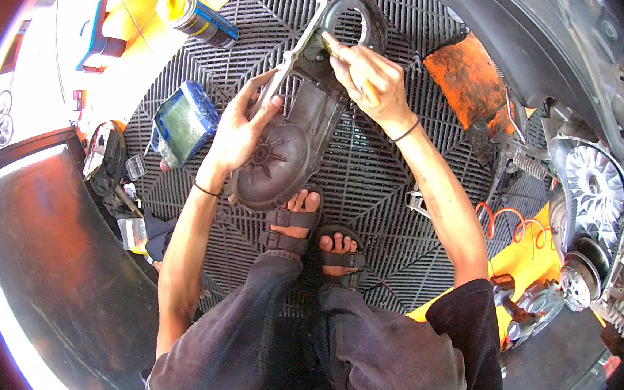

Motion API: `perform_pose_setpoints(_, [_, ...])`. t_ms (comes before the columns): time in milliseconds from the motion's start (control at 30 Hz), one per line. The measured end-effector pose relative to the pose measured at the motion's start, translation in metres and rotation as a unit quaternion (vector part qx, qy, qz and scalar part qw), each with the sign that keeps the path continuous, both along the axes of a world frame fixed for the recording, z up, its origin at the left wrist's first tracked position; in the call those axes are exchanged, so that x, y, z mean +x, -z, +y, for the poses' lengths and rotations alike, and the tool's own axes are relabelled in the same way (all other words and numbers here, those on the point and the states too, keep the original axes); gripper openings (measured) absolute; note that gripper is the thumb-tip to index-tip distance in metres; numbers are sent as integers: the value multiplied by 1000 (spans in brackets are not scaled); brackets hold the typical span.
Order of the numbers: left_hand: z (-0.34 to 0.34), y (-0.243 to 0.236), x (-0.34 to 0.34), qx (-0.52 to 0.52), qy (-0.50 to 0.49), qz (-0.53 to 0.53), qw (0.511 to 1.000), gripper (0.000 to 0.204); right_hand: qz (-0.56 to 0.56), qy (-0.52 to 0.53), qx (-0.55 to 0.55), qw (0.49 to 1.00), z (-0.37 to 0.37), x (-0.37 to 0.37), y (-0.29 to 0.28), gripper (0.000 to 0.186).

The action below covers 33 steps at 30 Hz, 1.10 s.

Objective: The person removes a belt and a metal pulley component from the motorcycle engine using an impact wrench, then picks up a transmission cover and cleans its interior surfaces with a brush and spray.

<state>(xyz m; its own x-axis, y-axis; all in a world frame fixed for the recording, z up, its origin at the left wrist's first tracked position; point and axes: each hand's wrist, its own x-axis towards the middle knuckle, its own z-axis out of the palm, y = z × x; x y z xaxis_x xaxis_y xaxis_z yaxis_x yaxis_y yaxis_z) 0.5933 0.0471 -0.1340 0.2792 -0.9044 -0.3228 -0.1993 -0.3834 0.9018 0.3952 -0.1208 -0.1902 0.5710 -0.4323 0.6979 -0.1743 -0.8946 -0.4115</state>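
Note:
A long grey metal engine cover (278,159) stretches away from my feet, with a round ribbed bulge at its near end and a ring-shaped opening at its far end. My left hand (244,127) grips its left edge, thumb on top and fingers along the rim. Over the far half, my right hand (371,82) is closed around a slim yellowish tool (329,42), whose tip points at the cover's surface near the ring. Most of that tool is hidden by the fingers, so its kind is unclear.
A blue tray of cloudy liquid (184,123) sits left of the cover, and a spray can (197,21) lies beyond it. At right are an orange dirty panel (467,82), a coiled orange hose (518,226) and a scooter's exposed finned pulley (591,188). Black slatted matting (380,171) covers the floor.

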Motion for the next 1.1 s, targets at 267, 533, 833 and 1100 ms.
perform_pose_setpoints(267, [1,5,7,-2,9,-27,1000,51,94,-152,-3,984,-10,-33,2,32])
perform_pose_setpoints(533, [2,8,7,-35,4,-19,999,52,16,-74,79,994,-26,-7,-25,18])
perform_pose_setpoints(833, [1,5,-4,-33,11,-41,999,53,-97,-45,415,903,-38,-5,-17,26])
perform_pose_setpoints(1100, [1,1,-3,-33,12,-20,999,54,-265,137,406,864,-74,1,48,33])
